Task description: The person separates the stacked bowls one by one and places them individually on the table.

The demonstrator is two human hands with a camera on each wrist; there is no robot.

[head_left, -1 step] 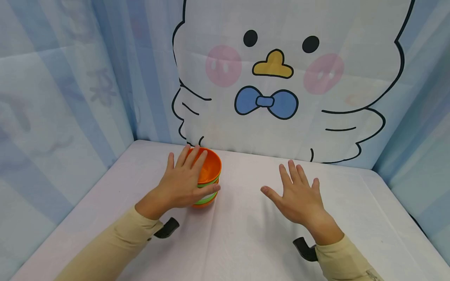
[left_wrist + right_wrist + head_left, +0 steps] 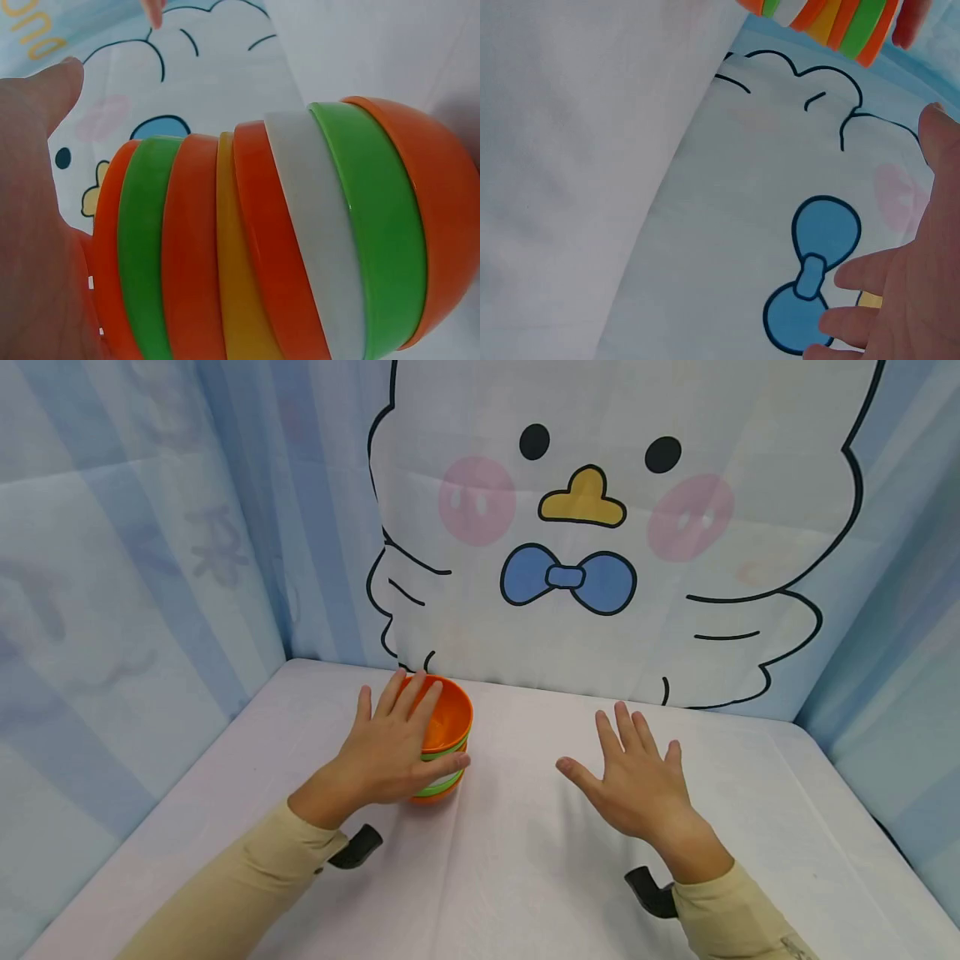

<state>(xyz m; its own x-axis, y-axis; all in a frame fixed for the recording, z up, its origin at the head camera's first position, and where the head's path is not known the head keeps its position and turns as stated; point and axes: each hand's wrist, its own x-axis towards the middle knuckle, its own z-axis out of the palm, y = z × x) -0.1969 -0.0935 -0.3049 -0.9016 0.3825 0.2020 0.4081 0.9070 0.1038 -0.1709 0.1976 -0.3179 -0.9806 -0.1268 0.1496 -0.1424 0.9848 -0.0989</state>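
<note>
In the head view, the bowl stack [image 2: 452, 718] stands on the white table [image 2: 510, 877], left of the middle and near the printed backdrop [image 2: 570, 652], its orange top bowl opening upward. The left hand [image 2: 390, 756] covers much of its left and near side, fingers spread and straight, thumb reaching across the front; nothing is visibly pinched, and whether the palm or thumb touches the bowls cannot be told. The right hand [image 2: 641, 781] hangs over the table well apart from the stack, its fingers fanned out and holding nothing. Nothing visible has shifted from the preceding head picture: both hands and the stack match it, so the handling of the bowls seems no further along. In the left wrist view, the stack lies sideways across the picture, nested bands of orange, green, yellow and white running to the rounded orange bottom bowl [image 2: 450, 225]; the white bowl [image 2: 319, 225] sits two above it. The left thumb [image 2: 56, 90] stretches clear rather than curling round the bowls, while the palm overlaps the top end, with contact again unclear. In the right wrist view, the right hand's separated fingers [image 2: 866, 270] enclose nothing, and the stack shows only at the upper edge, well away, beside a fingertip of the other hand.
</note>
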